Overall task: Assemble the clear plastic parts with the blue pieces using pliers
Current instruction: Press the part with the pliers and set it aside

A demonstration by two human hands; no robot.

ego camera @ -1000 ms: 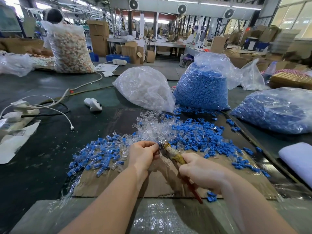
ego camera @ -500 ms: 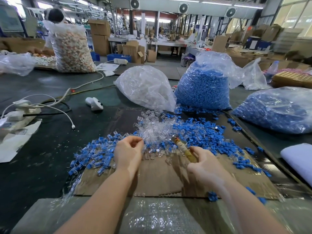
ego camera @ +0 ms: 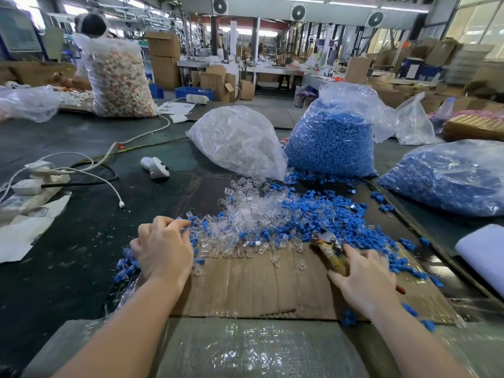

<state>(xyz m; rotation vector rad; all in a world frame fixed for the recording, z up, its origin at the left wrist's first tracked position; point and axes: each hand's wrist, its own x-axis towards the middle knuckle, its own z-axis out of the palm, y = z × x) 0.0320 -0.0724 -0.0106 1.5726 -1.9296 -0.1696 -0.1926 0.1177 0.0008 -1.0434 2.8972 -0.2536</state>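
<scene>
Loose clear plastic parts [ego camera: 245,211] and blue pieces [ego camera: 321,214] lie heaped on a cardboard sheet [ego camera: 259,290]. At its left edge is a pile of joined clear-and-blue pieces [ego camera: 125,266]. My left hand [ego camera: 163,249] hovers over that pile with curled fingers, thumb and forefinger pinching a small blue-and-clear piece [ego camera: 186,224]. My right hand [ego camera: 362,279] holds the pliers [ego camera: 328,245] low on the cardboard, jaws pointing into the heap. One red handle tip sticks out behind the hand.
A bag of clear parts [ego camera: 240,143] and two bags of blue pieces [ego camera: 332,143] [ego camera: 450,175] stand behind the heap. A white controller [ego camera: 155,166], power strips and cables [ego camera: 41,181] lie at the left. White foam [ego camera: 482,249] sits at the right.
My hands have parted. The left carried its piece left to the joined pile. The right swung the pliers right and down onto the cardboard.
</scene>
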